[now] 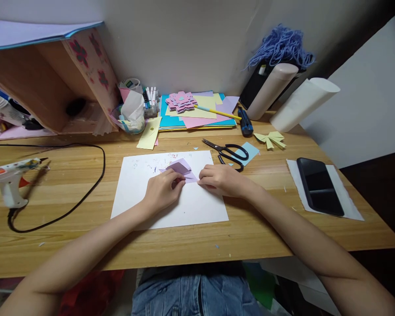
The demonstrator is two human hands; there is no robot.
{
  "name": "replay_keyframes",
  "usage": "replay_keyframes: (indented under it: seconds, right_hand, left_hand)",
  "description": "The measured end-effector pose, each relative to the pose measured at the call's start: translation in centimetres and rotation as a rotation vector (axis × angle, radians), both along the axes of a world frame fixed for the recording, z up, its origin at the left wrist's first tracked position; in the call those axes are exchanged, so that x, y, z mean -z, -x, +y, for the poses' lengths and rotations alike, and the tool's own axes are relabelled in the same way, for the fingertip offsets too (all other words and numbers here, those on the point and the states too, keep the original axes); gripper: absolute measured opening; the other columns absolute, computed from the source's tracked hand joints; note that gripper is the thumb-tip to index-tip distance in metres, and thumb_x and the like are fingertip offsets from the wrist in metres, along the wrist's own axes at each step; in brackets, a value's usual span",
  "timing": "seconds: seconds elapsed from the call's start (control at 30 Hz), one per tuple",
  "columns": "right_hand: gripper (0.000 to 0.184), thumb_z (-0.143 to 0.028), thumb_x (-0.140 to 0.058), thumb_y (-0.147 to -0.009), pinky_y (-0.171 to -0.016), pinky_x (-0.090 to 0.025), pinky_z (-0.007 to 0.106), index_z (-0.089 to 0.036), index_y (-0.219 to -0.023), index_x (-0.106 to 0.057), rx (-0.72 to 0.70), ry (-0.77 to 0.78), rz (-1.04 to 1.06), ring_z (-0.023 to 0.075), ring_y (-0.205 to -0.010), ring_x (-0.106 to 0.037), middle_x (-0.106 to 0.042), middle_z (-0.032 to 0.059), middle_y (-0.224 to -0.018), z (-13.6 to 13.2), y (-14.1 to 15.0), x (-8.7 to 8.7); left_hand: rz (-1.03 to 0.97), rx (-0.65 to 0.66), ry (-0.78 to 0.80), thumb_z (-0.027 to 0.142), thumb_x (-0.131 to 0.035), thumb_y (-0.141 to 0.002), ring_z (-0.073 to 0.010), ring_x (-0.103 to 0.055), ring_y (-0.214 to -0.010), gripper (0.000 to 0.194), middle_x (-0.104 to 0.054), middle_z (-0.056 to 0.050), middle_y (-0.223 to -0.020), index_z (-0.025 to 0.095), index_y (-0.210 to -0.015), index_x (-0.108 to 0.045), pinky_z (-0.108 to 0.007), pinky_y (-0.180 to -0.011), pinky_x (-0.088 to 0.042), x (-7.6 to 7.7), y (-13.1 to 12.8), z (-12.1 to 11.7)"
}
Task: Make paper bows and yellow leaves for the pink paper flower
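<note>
A folded piece of purple paper (180,166) lies over a white sheet (197,206) on the desk. My left hand (162,188) pinches its near left part between thumb and fingers. At the paper's right corner, my right hand (219,177) has its fingertips closed on the tip. Part of the purple paper is hidden under my left fingers. Black-handled scissors (228,153) rest just beyond my right hand, partly over a light blue paper square (248,153).
A glue gun (11,182) with a looping black cord stands left. Behind are a pink paper flower (181,102) on stacked coloured paper, a blue-black cutter (245,123), a yellow paper bow (270,139) and a white paper roll (304,103). A black phone (319,186) lies right.
</note>
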State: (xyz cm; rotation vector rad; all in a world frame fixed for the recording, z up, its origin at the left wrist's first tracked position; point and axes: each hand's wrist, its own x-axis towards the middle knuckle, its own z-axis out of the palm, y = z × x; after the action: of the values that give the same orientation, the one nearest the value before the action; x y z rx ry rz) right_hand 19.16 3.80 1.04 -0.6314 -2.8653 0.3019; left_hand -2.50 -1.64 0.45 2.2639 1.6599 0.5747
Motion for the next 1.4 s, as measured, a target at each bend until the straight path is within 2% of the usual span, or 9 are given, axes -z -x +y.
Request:
replay_keyframes:
  seconds: [0.13,0.27,0.4,0.63,0.87,1.03,1.27,1.33,1.4]
  right_hand:
    - [0.026,-0.018,-0.043,-0.089,-0.075,-0.043,0.034,-0.022,-0.102,-0.065,0.201,0.042,0.185,0.021,-0.096,-0.051,-0.063,0.0078,-0.099,0.3,0.6,1.4]
    - [0.027,-0.02,-0.045,-0.089,-0.086,-0.041,0.039,-0.022,-0.11,-0.062,0.317,0.067,0.228,0.0225,-0.104,-0.048,-0.058,0.0087,-0.112,0.1,1.9,1.9]
    - [0.019,-0.022,-0.05,-0.087,-0.085,-0.041,0.037,-0.021,-0.099,-0.065,0.369,0.175,0.342,0.0207,-0.099,-0.05,-0.06,0.0074,-0.104,0.1,2.6,1.9]
    - [0.011,-0.029,-0.063,-0.077,-0.078,-0.042,0.031,-0.018,-0.074,-0.061,0.477,0.338,0.476,0.0174,-0.085,-0.053,-0.061,0.0029,-0.082,0.5,3.0,2.0]
    - [0.008,-0.021,-0.059,-0.074,-0.06,-0.043,0.023,-0.015,-0.079,-0.06,0.402,0.674,0.56,0.0107,-0.064,-0.053,-0.061,-0.0004,-0.072,-0.1,3.1,1.7]
    - [0.014,-0.024,-0.06,-0.074,-0.068,-0.048,0.027,-0.014,-0.083,-0.067,0.389,0.795,0.496,0.0137,-0.071,-0.059,-0.067,0.0045,-0.081,-0.2,2.7,1.4]
    - [0.022,-0.028,-0.065,-0.073,-0.078,-0.051,0.032,-0.016,-0.091,-0.07,0.294,1.02,0.457,0.0177,-0.084,-0.065,-0.071,0.0062,-0.091,-0.3,1.9,1.4]
    - [0.021,-0.027,-0.065,-0.073,-0.076,-0.052,0.031,-0.018,-0.092,-0.07,0.257,0.987,0.446,0.017,-0.082,-0.065,-0.071,0.0052,-0.089,-0.5,1.9,1.5]
    - [0.017,-0.024,-0.064,-0.075,-0.074,-0.051,0.031,-0.019,-0.089,-0.071,0.236,0.82,0.457,0.0161,-0.079,-0.064,-0.071,0.0044,-0.086,-0.6,2.0,1.6]
  left_hand:
    - [0.001,0.028,-0.017,0.028,-0.051,-0.083,-0.0143,-0.058,-0.067,0.016,-0.065,-0.002,-0.081,0.022,-0.088,-0.065,-0.027,-0.057,-0.042,0.2,0.2,0.1]
    - [0.103,0.12,-0.127,0.027,-0.046,-0.087,-0.0148,-0.06,-0.068,0.021,-0.066,-0.005,-0.09,0.021,-0.092,-0.066,-0.027,-0.056,-0.043,0.6,0.5,0.1]
    - [0.224,0.234,-0.235,0.032,-0.042,-0.089,-0.0157,-0.061,-0.068,0.027,-0.066,-0.007,-0.087,0.019,-0.09,-0.066,-0.027,-0.055,-0.044,0.8,0.6,-0.1]
    - [0.318,0.311,-0.31,0.03,-0.038,-0.091,-0.0163,-0.059,-0.073,0.029,-0.064,-0.008,-0.086,0.016,-0.091,-0.064,-0.028,-0.058,-0.045,0.6,0.4,0.0]
    - [0.382,0.392,-0.328,0.027,-0.038,-0.09,-0.019,-0.057,-0.082,0.027,-0.062,-0.007,-0.085,0.015,-0.092,-0.063,-0.028,-0.059,-0.044,-0.2,1.8,1.1]
    - [0.361,0.401,-0.344,0.029,-0.041,-0.089,-0.0204,-0.055,-0.086,0.029,-0.061,-0.01,-0.097,0.015,-0.106,-0.06,-0.031,-0.063,-0.045,0.0,2.4,1.6]
    - [0.218,0.315,-0.309,0.023,-0.043,-0.089,-0.0149,-0.053,-0.07,0.025,-0.061,-0.007,-0.087,0.02,-0.105,-0.063,-0.026,-0.055,-0.04,0.9,2.2,1.2]
    - [0.16,0.292,-0.269,0.023,-0.044,-0.089,-0.0137,-0.053,-0.068,0.025,-0.061,-0.007,-0.088,0.021,-0.104,-0.064,-0.025,-0.055,-0.04,1.1,2.2,1.1]
    - [0.1,0.269,-0.235,0.025,-0.047,-0.088,-0.0136,-0.054,-0.07,0.023,-0.061,-0.006,-0.09,0.022,-0.103,-0.065,-0.025,-0.056,-0.04,1.1,2.2,1.0]
